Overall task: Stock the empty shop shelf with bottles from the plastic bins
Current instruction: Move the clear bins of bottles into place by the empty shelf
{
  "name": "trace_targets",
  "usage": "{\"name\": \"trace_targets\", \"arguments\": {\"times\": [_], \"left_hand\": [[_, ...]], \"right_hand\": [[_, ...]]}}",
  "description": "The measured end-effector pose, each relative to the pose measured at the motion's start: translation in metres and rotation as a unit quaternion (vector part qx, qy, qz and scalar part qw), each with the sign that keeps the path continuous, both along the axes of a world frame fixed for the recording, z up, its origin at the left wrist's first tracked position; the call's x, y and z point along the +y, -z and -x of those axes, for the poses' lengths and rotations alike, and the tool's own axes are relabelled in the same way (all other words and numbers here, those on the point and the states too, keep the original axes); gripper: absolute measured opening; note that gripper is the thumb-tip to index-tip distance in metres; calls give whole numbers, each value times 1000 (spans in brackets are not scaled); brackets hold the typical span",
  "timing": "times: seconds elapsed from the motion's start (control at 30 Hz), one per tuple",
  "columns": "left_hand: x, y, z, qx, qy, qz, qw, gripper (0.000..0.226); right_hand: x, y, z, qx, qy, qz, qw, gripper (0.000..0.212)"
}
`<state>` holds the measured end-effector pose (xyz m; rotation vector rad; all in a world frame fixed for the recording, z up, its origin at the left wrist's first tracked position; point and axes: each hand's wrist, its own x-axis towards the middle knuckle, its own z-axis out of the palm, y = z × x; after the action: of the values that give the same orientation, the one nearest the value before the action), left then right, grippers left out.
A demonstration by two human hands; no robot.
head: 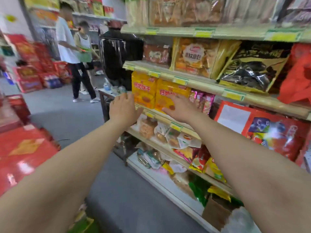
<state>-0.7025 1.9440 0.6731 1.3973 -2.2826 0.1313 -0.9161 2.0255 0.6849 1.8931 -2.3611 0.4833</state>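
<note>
So both arms are reaching out toward the shop shelf [193, 83], which is running along the right side and sitting packed with snack bags on every level that shows. The left hand [123, 109] is hovering open with its fingers spread loosely, right at the left edge of a yellow biscuit pack [144, 89]. The right hand [180, 109] is open too, fingers relaxed and pointing at the second yellow pack [170, 96] just beside the first. Neither hand is grasping anything, and honestly I can't tell if either one is actually touching the packs, things are pretty blurry.

One level up, an orange bread bag [193, 56] is standing next to a black-and-gold bag [249, 69]. A big red gift box [269, 130] is leaning on the same level as the yellow packs, further right.

Past the left hand, a small table [102, 91] is sitting at the end of the shelving with a few clear containers [111, 87] on it, too smeared to say whether they're bottles.

Red cartons [25, 155] are lying on the left, and a person in a white T-shirt [67, 44] is walking across the grey floor [67, 115] further back.
</note>
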Motion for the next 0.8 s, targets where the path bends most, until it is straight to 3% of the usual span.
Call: {"name": "trace_targets", "arguments": {"times": [0.4,0.8], "left_hand": [[-159,-1,-65,46,-167,-9,985,56],[-325,-12,-107,61,-346,-12,936,54]], "right_hand": [[-244,-3,-61,16,-163,8,987,69],[-482,-21,-107,6,-306,-22,952,72]]}}
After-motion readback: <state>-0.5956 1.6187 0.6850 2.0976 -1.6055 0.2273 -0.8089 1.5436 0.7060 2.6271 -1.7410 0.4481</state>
